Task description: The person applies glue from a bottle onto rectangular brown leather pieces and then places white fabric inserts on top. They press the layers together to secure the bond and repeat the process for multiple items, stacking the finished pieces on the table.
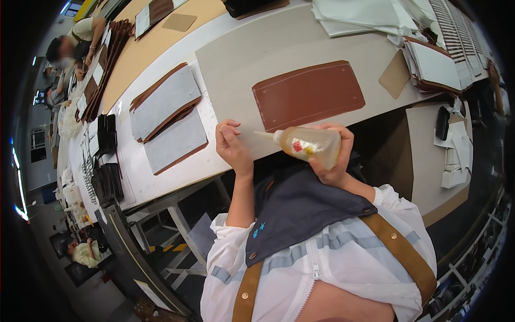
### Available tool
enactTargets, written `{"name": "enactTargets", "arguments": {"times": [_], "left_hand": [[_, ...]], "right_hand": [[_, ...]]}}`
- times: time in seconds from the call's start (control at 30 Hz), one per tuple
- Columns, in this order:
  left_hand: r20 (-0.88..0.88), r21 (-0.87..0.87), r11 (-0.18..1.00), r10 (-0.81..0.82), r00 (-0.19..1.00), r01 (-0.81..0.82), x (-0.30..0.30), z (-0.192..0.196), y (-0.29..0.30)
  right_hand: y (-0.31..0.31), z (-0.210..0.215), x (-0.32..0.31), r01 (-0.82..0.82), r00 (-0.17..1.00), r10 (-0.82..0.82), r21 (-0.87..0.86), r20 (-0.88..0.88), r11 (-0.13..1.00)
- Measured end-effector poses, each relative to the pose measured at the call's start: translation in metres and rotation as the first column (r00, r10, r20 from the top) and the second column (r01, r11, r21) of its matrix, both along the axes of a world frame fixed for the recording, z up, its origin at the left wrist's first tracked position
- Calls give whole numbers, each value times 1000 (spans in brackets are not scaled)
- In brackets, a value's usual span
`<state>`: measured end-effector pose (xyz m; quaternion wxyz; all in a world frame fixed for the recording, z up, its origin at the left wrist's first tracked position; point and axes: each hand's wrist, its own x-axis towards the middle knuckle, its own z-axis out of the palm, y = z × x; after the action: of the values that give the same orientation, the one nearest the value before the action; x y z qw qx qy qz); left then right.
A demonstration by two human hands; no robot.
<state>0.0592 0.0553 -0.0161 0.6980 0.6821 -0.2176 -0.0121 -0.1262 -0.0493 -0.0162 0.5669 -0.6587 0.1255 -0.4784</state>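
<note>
My right hand is wrapped round a translucent squeeze bottle with yellowish contents and red and yellow marks. The bottle lies tilted on its side in the air, its thin pale nozzle pointing left. Close to the nozzle tip, my left hand is raised with its fingers curled in; whether something small is between them I cannot make out. Beyond the bottle, a brown leather panel with pale lines along its edges lies flat on a grey board. Neither hand touches the panel.
Left of the board lie stacked panels with light grey backs and brown edges. More stacked pieces and a tan card sit at the right. Dark folded pieces line the far left. A co-worker leans over the table there.
</note>
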Motion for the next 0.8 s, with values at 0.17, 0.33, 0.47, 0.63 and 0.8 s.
{"name": "enactTargets", "arguments": {"times": [0.17,0.33,0.47,0.63,0.8], "left_hand": [[0,-48,999,17,1000,-17,-1,0,1],[3,-29,1000,5,1000,-4,-1,2,1],[-4,-29,1000,-11,1000,11,0,0,0],[5,-23,1000,3,1000,-3,0,0,3],[16,-18,1000,4,1000,-4,0,0,5]], "right_hand": [[-74,1,-20,401,913,-407,256,-31,880],[-174,-27,-82,822,509,-791,-82,-339,564],[-195,-41,-93,801,239,-880,-429,-411,418],[-186,18,-54,787,391,-920,-523,11,328],[-238,58,32,277,786,-563,-669,-255,689]]}}
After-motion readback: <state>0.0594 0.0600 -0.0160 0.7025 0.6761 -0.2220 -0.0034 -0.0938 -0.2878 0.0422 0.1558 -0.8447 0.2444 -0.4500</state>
